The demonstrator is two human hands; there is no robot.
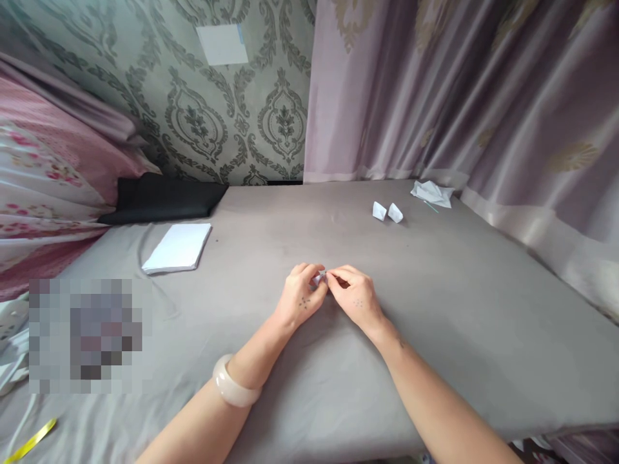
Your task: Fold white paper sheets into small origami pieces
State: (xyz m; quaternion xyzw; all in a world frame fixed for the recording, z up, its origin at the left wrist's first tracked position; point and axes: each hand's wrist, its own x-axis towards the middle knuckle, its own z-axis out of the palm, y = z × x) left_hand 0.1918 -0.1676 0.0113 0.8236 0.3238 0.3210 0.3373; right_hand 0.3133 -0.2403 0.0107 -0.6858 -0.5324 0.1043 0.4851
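Between my fingertips, at the middle of the frame, sits a tiny folded piece of white paper (319,278), mostly hidden, low over the grey fabric-covered surface (435,309). My left hand (300,295) pinches it from the left, thumb and fingers closed on it; my right hand (354,294) meets it from the right, fingertips pressed together on the same scrap. A pale smooth bangle (233,385) circles my left wrist, lower in the frame.

Farther up and to the right lie two small folded white paper shapes (387,212), just beside each other, and beyond them, near the mauve curtain (483,96), a crumpled white sheet (432,193). Toward the upper left rests a flat stack of white paper (178,247), with a black cushion (164,198) behind it. A yellow strip (29,442) lies at the lower left corner.
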